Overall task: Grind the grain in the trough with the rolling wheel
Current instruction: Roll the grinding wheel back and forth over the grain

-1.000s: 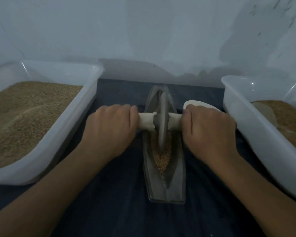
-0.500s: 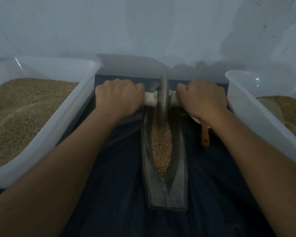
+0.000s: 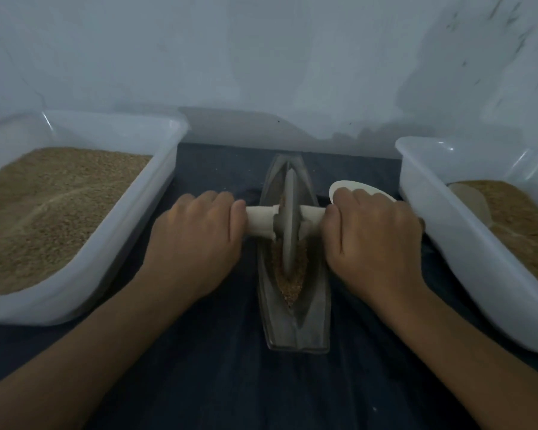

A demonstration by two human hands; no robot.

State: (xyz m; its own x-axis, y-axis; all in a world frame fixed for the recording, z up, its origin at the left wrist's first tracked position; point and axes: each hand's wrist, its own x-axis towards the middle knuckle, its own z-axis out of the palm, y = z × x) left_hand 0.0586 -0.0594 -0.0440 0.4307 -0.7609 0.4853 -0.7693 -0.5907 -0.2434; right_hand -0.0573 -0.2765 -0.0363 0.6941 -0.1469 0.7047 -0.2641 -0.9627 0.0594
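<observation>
No text, label, brand, number or sign can be read anywhere in the view.
</observation>
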